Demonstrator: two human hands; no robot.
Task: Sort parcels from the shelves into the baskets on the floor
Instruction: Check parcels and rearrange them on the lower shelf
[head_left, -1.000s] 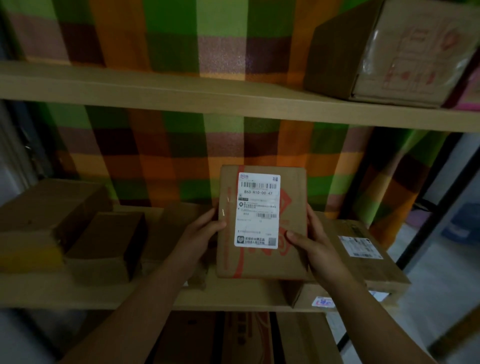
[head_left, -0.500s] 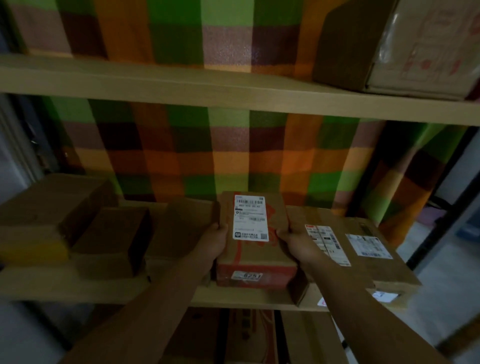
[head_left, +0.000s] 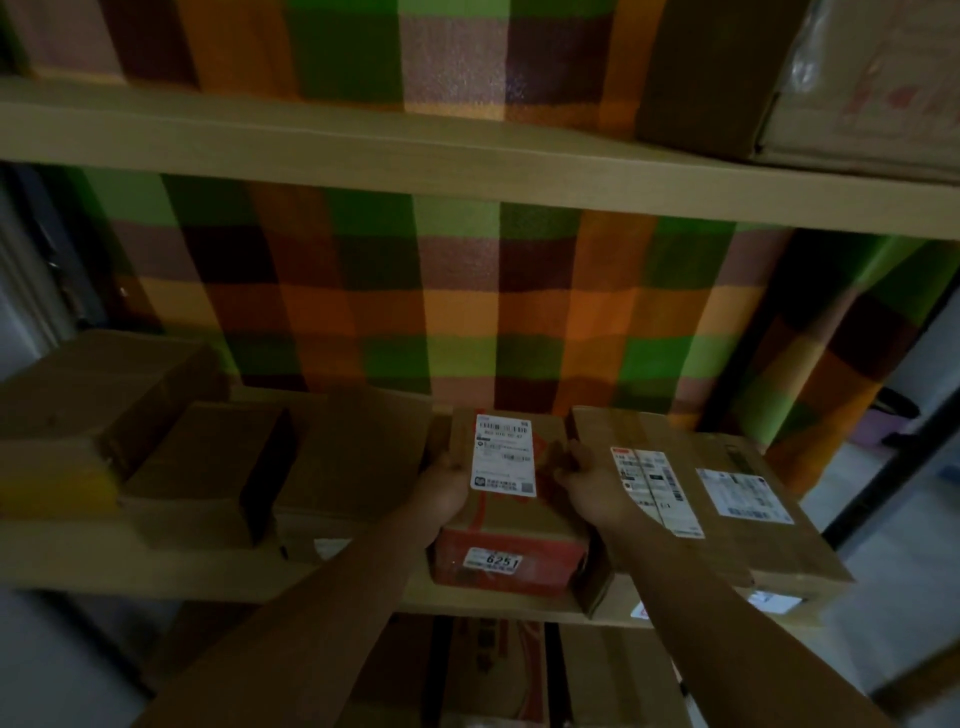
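- The left hand (head_left: 442, 488) grips the left side of a small brown cardboard parcel with red tape (head_left: 514, 519), fingers wrapped round its edge.
- The right hand (head_left: 586, 475) holds the opposite side, thumb lying on the top face and fingers curled against the box.
- The parcel sits between both hands at the front edge of the pale wooden middle shelf (head_left: 156, 569); in the dim light it seems to rest on the board, though this is not certain.
- A white shipping label with barcodes (head_left: 503, 452) covers the parcel's top, and a small white sticker reading 6251 (head_left: 492, 560) is on its red front face.
- Just beside the right hand lies a wide flat brown cardboard box (head_left: 691, 441) carrying two white labels.
- Behind the left hand is a flat brown carton (head_left: 353, 452); further left stand a small dark-sided brown box (head_left: 208, 467) and a larger brown box with yellow tape (head_left: 104, 384).
- A checked cloth of green, orange and brown (head_left: 467, 312) hangs behind the shelves.
- On the pale wooden upper shelf (head_left: 363, 150), at far right, stands a big brown carton (head_left: 701, 67).
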